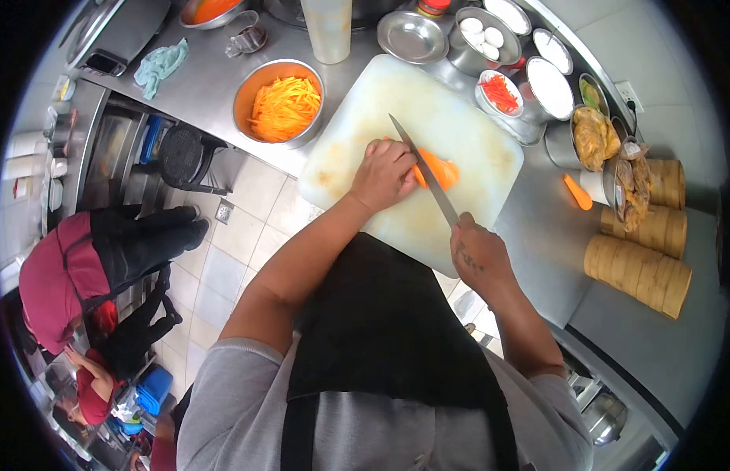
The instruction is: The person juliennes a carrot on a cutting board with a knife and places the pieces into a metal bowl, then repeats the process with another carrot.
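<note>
On the white cutting board (365, 94) lies orange carrot (438, 171), partly in thin slices at its right end. My left hand (385, 173) presses on the carrot's left part with its fingers curled, hiding that part. My right hand (476, 250) is wrapped round the handle of a long knife (432, 182), whose blade slants up and left across the carrot, beside my left fingertips. Beyond the board's left edge stands a metal bowl (318, 118) of shredded carrot (285, 108).
Bowls, one with eggs (482, 36) and one with red strips (500, 93), stand behind the board. At the right are another carrot (577, 192), cooked poultry (594, 138) and bamboo steamers (638, 271). Two people in red (59, 275) are at the far left.
</note>
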`<action>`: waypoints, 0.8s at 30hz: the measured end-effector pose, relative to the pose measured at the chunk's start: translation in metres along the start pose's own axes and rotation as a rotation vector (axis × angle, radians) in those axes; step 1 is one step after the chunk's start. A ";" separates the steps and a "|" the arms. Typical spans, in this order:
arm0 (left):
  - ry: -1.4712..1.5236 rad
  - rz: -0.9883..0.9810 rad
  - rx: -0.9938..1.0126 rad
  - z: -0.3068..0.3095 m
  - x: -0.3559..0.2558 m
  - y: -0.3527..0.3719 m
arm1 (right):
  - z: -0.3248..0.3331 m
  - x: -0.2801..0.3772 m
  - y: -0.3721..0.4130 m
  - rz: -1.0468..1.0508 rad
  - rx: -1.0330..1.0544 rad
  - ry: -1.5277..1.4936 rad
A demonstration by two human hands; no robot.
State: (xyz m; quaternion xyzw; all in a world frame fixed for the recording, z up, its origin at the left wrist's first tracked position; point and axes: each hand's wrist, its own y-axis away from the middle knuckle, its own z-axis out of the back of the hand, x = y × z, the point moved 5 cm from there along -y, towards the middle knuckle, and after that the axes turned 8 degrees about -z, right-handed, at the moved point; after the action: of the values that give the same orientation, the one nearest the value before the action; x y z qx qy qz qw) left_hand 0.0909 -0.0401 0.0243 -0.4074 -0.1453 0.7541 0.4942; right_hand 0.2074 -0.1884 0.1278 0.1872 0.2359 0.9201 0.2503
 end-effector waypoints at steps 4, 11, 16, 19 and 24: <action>0.001 -0.001 0.001 -0.002 0.000 0.002 | -0.042 -0.002 -0.038 0.267 -0.183 -0.128; -0.001 -0.021 -0.024 -0.002 -0.001 0.001 | -0.047 0.009 -0.072 0.038 -0.189 -0.047; 0.023 -0.007 -0.017 0.001 -0.001 0.002 | -0.020 0.018 -0.040 0.055 -0.202 -0.066; 0.019 -0.005 -0.014 -0.001 -0.002 0.002 | -0.014 0.011 -0.025 0.031 -0.137 -0.006; 0.020 -0.011 -0.024 -0.001 0.001 0.004 | -0.017 0.003 -0.019 0.097 -0.061 -0.030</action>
State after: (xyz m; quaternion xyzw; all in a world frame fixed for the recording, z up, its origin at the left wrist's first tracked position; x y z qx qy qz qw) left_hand 0.0884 -0.0418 0.0210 -0.4198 -0.1515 0.7456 0.4949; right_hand 0.2046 -0.1780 0.1047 0.2044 0.1945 0.9351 0.2145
